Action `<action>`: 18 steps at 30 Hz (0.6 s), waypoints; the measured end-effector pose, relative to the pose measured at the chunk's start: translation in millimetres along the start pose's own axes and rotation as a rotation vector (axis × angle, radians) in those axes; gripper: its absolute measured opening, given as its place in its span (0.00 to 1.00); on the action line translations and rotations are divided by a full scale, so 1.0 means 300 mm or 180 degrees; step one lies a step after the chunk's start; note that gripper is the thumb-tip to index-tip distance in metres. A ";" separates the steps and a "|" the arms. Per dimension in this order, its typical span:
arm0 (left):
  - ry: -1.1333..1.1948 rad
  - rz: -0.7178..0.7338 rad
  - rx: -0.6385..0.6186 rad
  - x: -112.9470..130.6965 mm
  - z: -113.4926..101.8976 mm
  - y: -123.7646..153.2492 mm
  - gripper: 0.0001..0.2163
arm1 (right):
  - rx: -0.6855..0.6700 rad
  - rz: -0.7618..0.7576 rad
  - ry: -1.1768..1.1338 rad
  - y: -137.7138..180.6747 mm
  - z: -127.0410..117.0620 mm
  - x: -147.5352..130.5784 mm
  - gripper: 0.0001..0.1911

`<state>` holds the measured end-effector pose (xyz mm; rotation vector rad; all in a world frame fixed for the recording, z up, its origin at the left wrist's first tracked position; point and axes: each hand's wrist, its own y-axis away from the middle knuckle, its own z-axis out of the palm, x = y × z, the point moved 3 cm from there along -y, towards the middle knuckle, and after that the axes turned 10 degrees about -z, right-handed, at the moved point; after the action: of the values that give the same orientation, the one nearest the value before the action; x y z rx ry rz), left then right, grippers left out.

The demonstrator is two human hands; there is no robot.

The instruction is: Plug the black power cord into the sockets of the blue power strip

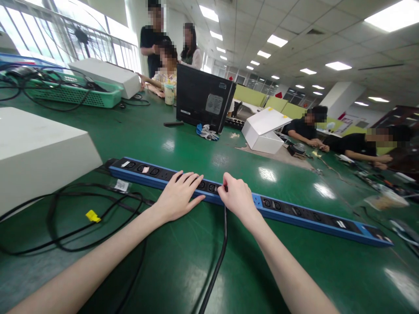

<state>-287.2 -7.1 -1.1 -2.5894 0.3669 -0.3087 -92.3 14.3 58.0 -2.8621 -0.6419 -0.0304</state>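
Observation:
A long blue and black power strip [286,209] with a row of sockets lies across the green table in front of me. My left hand [179,196] rests on its left half, palm down, fingers stretched over the sockets. Near the strip's middle, my right hand [238,198] is closed around the end of a black power cord [224,237], just over the socket face. The plug itself is hidden by my fingers, so I cannot tell whether it sits in a socket. From that hand the cord hangs down toward the bottom of the view.
Coiled black cable [98,240] with a yellow tag [93,216] lies at left, beside a white box [42,152]. Farther back are a green basket [108,99], a black monitor [199,98], gloves [207,132] and an open white box [263,131]. Several people are around the tables.

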 end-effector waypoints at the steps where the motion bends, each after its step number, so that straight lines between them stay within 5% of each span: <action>1: -0.0003 0.0008 0.0001 0.000 0.000 0.000 0.29 | 0.0042 0.0020 0.0028 0.007 0.002 -0.004 0.10; 18: -0.0022 0.0078 -0.0009 0.000 0.002 -0.009 0.29 | -0.0112 -0.0019 -0.0032 -0.012 -0.012 -0.003 0.06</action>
<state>-286.5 -4.5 -0.4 -2.5860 0.3966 -0.2907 -94.5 16.4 62.3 -2.8961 -0.6583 -0.0283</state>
